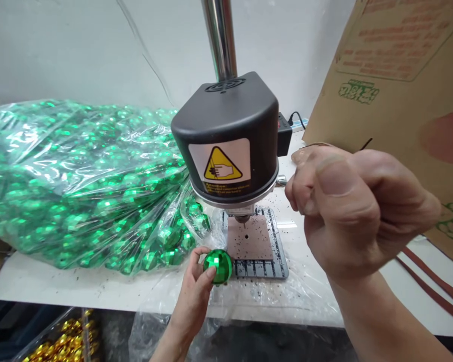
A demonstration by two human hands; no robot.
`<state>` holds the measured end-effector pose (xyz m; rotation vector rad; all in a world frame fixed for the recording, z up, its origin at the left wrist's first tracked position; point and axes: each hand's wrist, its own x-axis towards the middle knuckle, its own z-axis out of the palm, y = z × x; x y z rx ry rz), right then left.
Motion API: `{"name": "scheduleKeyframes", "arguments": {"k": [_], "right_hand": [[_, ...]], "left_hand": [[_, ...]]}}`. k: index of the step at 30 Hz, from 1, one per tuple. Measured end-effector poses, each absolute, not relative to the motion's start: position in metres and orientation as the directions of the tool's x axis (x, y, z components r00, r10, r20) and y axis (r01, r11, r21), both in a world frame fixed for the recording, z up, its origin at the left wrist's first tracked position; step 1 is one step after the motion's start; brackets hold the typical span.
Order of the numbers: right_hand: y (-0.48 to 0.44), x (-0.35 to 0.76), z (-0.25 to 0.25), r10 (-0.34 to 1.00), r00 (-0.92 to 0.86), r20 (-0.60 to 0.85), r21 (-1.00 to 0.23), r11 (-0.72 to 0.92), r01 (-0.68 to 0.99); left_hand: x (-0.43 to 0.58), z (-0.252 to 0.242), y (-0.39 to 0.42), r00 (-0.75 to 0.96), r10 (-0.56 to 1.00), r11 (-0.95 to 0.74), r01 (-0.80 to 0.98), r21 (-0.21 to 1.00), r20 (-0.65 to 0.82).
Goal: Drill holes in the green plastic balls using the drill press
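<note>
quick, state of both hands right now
Left hand: holding a green ball.
Right hand: closed, curled; can't tell if it holds anything.

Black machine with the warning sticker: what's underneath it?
Under the black machine, a thin bit points down toward a pinkish-brown pad with a dark hole, which lies on a gray slotted plate. The plate's middle can't be seen: the pad covers it.

Pretty bright, even light. Hard white glint on the green ball point(222, 266), glare streaks on the plastic bag point(86, 191) at the bench's point(79, 289) left end, murky below the front edge. Carton point(396, 118) toward the right looks stretched, red print point(400, 37) mushy.
</note>
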<state>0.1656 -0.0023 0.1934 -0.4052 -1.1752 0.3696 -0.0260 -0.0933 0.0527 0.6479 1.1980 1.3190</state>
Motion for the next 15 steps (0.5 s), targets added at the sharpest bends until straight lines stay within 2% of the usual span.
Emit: {"name": "scheduleKeyframes", "arguments": {"k": [6,9,15], "right_hand": [[-0.001,0.169,0.193,0.462,0.335,0.821,-0.479,0.877,-0.036],[0.0,0.17,0.193,0.402,0.314,0.86,-0.425,0.905,0.005],[0.002,0.169,0.193,0.437,0.322,0.84,-0.443,0.895,-0.058]], "left_hand": [[-0.009,0.055,-0.067,-0.107,0.956,0.194,-0.465,0.864,-0.273],[-0.007,0.051,-0.058,-0.154,0.956,0.154,-0.464,0.872,-0.251],[-0.006,0.044,-0.039,-0.236,0.948,0.096,-0.426,0.9,-0.213]]}}
